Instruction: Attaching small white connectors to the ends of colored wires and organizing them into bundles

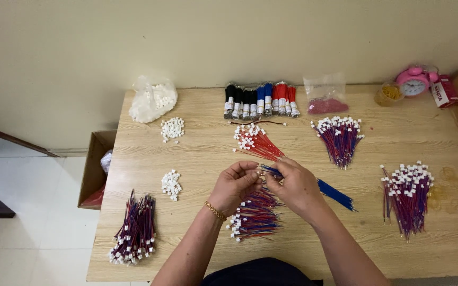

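Here, both hands are meeting over the middle of the wooden table (197,159). The left hand (232,185), wearing a gold bracelet (215,211), is pinching its fingertips closed on something very small, too small to identify. The right hand (294,182) is curling its fingers around the end of a blue wire bundle (335,193), which is lying out to the right on the table. Just below the hands, a pile of red and blue wires with white connectors (254,217) is resting. A bundle of red wires (258,143) is lying just above them.
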